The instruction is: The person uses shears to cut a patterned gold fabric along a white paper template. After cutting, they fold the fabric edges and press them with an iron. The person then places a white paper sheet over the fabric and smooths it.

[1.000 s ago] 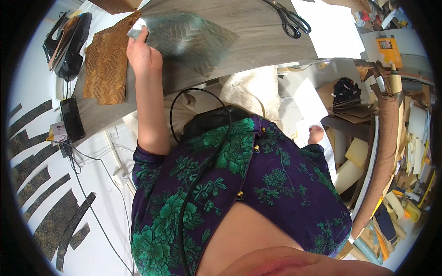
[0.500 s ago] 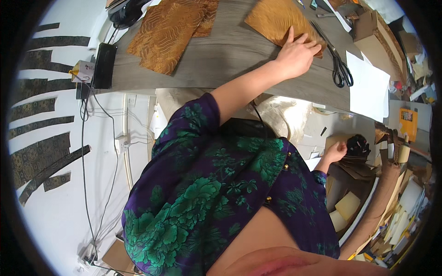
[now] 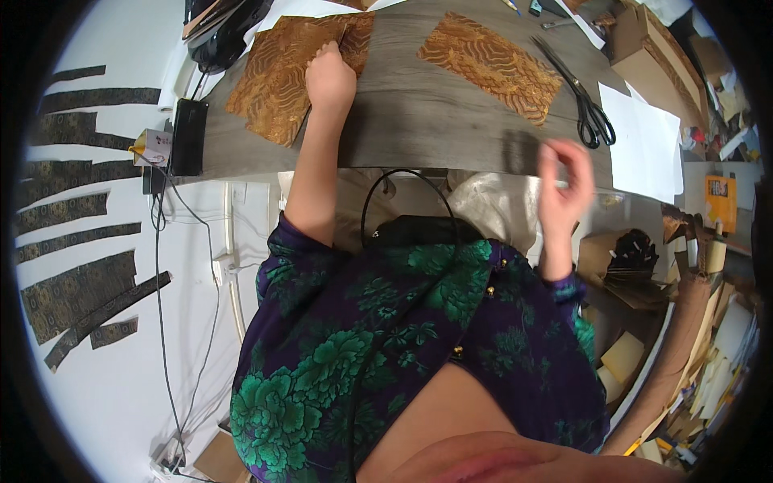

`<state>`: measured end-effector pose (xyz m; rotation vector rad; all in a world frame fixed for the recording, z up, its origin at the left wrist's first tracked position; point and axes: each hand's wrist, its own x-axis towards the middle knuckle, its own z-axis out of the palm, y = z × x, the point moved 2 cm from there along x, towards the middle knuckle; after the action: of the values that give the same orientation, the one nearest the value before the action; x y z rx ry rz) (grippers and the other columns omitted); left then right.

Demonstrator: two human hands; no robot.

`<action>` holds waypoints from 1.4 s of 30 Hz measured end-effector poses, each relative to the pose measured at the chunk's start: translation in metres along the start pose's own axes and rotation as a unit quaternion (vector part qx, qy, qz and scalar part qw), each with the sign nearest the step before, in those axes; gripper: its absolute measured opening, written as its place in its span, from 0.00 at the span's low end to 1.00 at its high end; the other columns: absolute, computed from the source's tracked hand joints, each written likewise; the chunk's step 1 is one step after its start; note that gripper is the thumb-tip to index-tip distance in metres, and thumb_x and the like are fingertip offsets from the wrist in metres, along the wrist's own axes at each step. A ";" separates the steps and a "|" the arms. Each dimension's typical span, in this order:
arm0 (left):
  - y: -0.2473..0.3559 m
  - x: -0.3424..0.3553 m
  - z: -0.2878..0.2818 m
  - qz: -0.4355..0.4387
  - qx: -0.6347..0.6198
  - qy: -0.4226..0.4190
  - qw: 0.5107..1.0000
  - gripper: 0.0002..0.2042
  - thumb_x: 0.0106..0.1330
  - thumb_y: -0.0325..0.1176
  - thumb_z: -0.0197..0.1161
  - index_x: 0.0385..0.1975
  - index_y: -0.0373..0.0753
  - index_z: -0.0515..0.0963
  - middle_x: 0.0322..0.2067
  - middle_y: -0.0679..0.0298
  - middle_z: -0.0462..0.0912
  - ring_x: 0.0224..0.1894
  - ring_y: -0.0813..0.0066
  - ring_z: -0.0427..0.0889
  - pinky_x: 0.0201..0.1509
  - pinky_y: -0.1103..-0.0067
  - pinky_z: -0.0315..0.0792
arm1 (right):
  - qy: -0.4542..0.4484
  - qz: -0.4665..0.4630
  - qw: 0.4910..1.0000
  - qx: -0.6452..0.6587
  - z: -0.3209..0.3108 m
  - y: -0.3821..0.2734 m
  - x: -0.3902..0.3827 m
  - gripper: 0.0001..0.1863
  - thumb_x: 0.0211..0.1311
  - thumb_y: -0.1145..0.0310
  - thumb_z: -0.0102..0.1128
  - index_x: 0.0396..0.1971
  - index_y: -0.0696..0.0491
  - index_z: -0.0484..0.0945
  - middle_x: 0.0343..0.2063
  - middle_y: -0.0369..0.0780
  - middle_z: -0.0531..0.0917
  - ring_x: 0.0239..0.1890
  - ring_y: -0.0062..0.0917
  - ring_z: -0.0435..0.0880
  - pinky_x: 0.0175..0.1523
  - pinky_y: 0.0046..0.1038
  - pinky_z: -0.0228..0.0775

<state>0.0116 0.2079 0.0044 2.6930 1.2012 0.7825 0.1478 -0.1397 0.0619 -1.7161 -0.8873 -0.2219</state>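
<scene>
Two overlapping pieces of golden-brown fabric (image 3: 274, 80) with a wavy pattern lie at the left of the table. My left hand (image 3: 330, 80) is on them, its fingers bent and closed at the edge of the upper piece; the fingertips are partly hidden. A separate piece of the same fabric (image 3: 491, 66) lies flat to the right. My right hand (image 3: 566, 187) is in the air by the table's front edge, blurred, with fingers curled loosely, thumb apart and nothing seen in it. Black-handled scissors (image 3: 592, 117) rest beside the right-hand fabric.
White paper sheets (image 3: 644, 145) lie right of the scissors, near a cardboard box (image 3: 656, 56). A black box-shaped object (image 3: 190, 137) and cables stand at the table's left end. Dark patterned strips (image 3: 80, 282) hang on the white wall. A brown roll (image 3: 668, 354) leans at the right.
My left hand has left the right-hand fabric and moved left onto the overlapping pieces. The right-hand piece now lies fully in view. My right hand has risen from low right to the table edge.
</scene>
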 end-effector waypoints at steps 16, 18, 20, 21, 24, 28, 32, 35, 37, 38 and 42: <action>0.125 -0.119 -0.038 0.275 -0.159 0.052 0.947 0.26 0.54 0.13 0.49 0.57 0.29 0.68 0.57 0.50 0.71 0.63 0.57 0.67 0.66 0.58 0.59 | -0.247 0.347 0.822 0.379 0.063 0.006 0.014 0.11 0.63 0.69 0.59 0.39 0.62 0.78 0.33 0.46 0.84 0.34 0.26 0.85 0.42 0.23 0.79; 0.129 -0.118 -0.040 0.279 -0.172 0.044 0.944 0.26 0.54 0.13 0.50 0.57 0.29 0.68 0.57 0.49 0.71 0.62 0.54 0.67 0.66 0.59 0.59 | -0.245 0.359 0.812 0.389 0.057 0.011 0.017 0.11 0.62 0.72 0.59 0.39 0.64 0.78 0.32 0.47 0.84 0.34 0.28 0.85 0.42 0.24 0.80; 0.134 -0.118 -0.042 0.275 -0.251 0.021 0.928 0.27 0.53 0.16 0.53 0.58 0.30 0.68 0.57 0.48 0.70 0.62 0.52 0.67 0.67 0.59 0.59 | -0.236 0.357 0.812 0.395 0.052 0.014 0.015 0.10 0.61 0.73 0.60 0.38 0.64 0.79 0.30 0.47 0.84 0.33 0.28 0.85 0.40 0.24 0.80; 0.137 -0.118 -0.044 0.271 -0.289 0.009 0.918 0.27 0.52 0.17 0.54 0.58 0.30 0.67 0.57 0.48 0.70 0.62 0.52 0.67 0.67 0.59 0.58 | -0.235 0.340 0.820 0.397 0.051 0.015 0.014 0.09 0.61 0.73 0.60 0.37 0.63 0.79 0.29 0.46 0.84 0.31 0.26 0.85 0.39 0.23 0.79; 0.144 -0.118 -0.054 0.218 -0.438 -0.044 0.871 0.25 0.56 0.20 0.58 0.56 0.30 0.69 0.54 0.48 0.74 0.58 0.58 0.74 0.63 0.66 0.64 | -0.230 0.288 0.835 0.408 0.053 0.015 0.011 0.07 0.60 0.74 0.62 0.34 0.62 0.80 0.27 0.43 0.84 0.28 0.22 0.84 0.35 0.20 0.77; 0.158 -0.124 -0.063 0.048 -0.617 -0.133 0.774 0.17 0.64 0.25 0.59 0.53 0.29 0.73 0.45 0.55 0.81 0.48 0.74 0.79 0.53 0.79 0.71 | -0.237 0.229 0.833 0.443 0.054 0.006 0.013 0.05 0.58 0.75 0.64 0.31 0.60 0.81 0.24 0.40 0.84 0.25 0.18 0.82 0.32 0.18 0.75; 0.161 -0.123 -0.071 -0.027 -0.690 -0.169 0.703 0.14 0.67 0.28 0.58 0.50 0.30 0.75 0.41 0.62 0.81 0.40 0.83 0.79 0.44 0.87 0.72 | -0.240 0.203 0.840 0.442 0.052 -0.001 0.017 0.04 0.58 0.74 0.64 0.30 0.59 0.80 0.23 0.38 0.83 0.25 0.17 0.81 0.32 0.17 0.74; 0.159 -0.124 -0.069 -0.075 -0.682 -0.180 0.704 0.11 0.67 0.28 0.58 0.46 0.30 0.77 0.39 0.65 0.81 0.36 0.86 0.77 0.38 0.89 0.71 | -0.242 0.198 0.848 0.429 0.050 -0.005 0.018 0.04 0.59 0.74 0.64 0.29 0.58 0.80 0.23 0.37 0.83 0.25 0.15 0.80 0.31 0.17 0.73; 0.158 -0.122 -0.067 -0.123 -0.689 -0.179 0.691 0.09 0.68 0.28 0.57 0.42 0.30 0.77 0.37 0.67 0.81 0.34 0.86 0.77 0.36 0.89 0.70 | -0.234 0.180 0.861 0.415 0.050 -0.007 0.018 0.04 0.59 0.74 0.63 0.29 0.58 0.79 0.23 0.35 0.82 0.25 0.14 0.79 0.32 0.16 0.72; 0.159 -0.120 -0.067 -0.150 -0.701 -0.174 0.675 0.08 0.68 0.28 0.57 0.39 0.30 0.77 0.35 0.68 0.81 0.34 0.86 0.77 0.36 0.88 0.69 | -0.230 0.170 0.867 0.408 0.049 -0.008 0.019 0.04 0.60 0.74 0.63 0.28 0.57 0.78 0.22 0.34 0.81 0.25 0.13 0.78 0.32 0.15 0.71; 0.164 -0.101 -0.068 -0.216 -0.817 -0.156 0.511 0.07 0.69 0.30 0.53 0.31 0.33 0.74 0.30 0.68 0.80 0.34 0.83 0.77 0.39 0.85 0.72 | -0.186 0.177 0.886 0.387 0.041 -0.007 0.018 0.04 0.62 0.74 0.59 0.29 0.57 0.76 0.25 0.30 0.78 0.26 0.11 0.76 0.34 0.15 0.69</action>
<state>0.0325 0.0148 0.0675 0.7727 0.3668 0.6395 0.1440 -0.0942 0.0626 -1.1274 -0.7624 0.6559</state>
